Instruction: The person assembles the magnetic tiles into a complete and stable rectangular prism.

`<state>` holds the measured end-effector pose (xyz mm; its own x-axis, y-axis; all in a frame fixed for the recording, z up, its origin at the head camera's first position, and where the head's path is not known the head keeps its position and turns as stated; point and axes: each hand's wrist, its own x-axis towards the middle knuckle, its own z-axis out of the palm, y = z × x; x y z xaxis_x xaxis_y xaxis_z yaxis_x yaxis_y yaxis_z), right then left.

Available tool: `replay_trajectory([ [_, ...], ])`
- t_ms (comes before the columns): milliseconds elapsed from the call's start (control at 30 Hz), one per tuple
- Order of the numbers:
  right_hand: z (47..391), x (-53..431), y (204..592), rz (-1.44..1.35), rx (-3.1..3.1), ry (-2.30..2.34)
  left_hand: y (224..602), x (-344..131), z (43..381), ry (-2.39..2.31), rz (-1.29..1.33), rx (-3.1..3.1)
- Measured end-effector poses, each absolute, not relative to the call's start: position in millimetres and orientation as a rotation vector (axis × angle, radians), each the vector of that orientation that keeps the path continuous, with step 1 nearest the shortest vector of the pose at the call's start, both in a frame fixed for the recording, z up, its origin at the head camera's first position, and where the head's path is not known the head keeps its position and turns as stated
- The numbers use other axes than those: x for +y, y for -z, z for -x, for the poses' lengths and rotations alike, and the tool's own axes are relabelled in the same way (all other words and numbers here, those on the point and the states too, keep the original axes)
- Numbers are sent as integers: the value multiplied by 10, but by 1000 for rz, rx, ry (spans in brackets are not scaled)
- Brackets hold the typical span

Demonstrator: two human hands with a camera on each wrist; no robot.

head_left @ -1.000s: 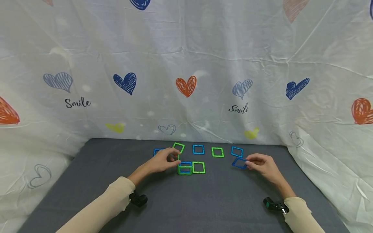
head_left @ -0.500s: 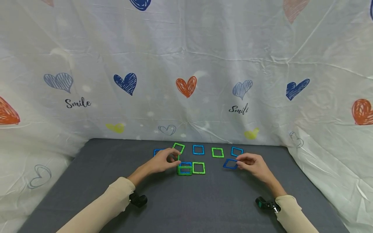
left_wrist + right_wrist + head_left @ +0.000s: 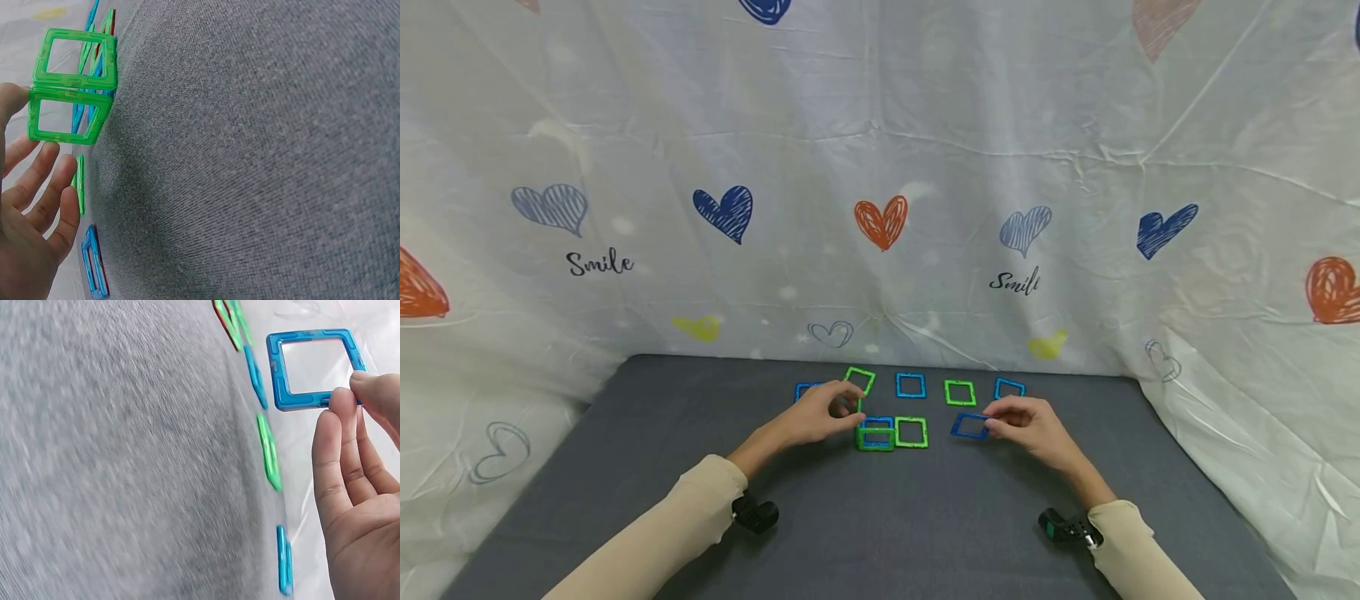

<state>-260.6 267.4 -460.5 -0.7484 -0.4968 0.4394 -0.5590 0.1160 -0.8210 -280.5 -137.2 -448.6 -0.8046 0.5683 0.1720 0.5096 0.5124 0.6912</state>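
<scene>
My left hand [image 3: 811, 415] pinches an upright green magnetic tile [image 3: 62, 135] between thumb and fingertips, at the left side of a small structure. A second upright green tile [image 3: 75, 80] adjoins it, forming the front side, with a blue tile [image 3: 876, 420] seen behind and through it. Flat against the structure's right side lies a green tile [image 3: 912, 445]. My right hand [image 3: 1032, 427] pinches a blue square magnetic tile [image 3: 276, 369] by one corner, thumb over fingers. That tile is held above the table, a short way right of the flat green one.
Along the back of the dark grey table [image 3: 880, 525] lie loose square tiles: a blue tile [image 3: 911, 375], a green tile [image 3: 959, 403], another blue tile [image 3: 1009, 381] and a tilted green tile [image 3: 860, 372]. Behind my left hand a blue tile [image 3: 805, 385] is partly hidden. A heart-patterned curtain [image 3: 955, 250] hangs behind.
My right hand has moved left with the blue tile, from near the back-right blue tile towards the structure. My left hand stays in place on the upright green tile.
</scene>
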Motion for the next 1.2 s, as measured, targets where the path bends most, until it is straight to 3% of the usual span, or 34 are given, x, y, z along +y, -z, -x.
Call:
replay_trajectory([
  [1200,2617,2087,4765,-1193,-2359,-1744,4505,-1371,2822,-1147,-973,2684],
])
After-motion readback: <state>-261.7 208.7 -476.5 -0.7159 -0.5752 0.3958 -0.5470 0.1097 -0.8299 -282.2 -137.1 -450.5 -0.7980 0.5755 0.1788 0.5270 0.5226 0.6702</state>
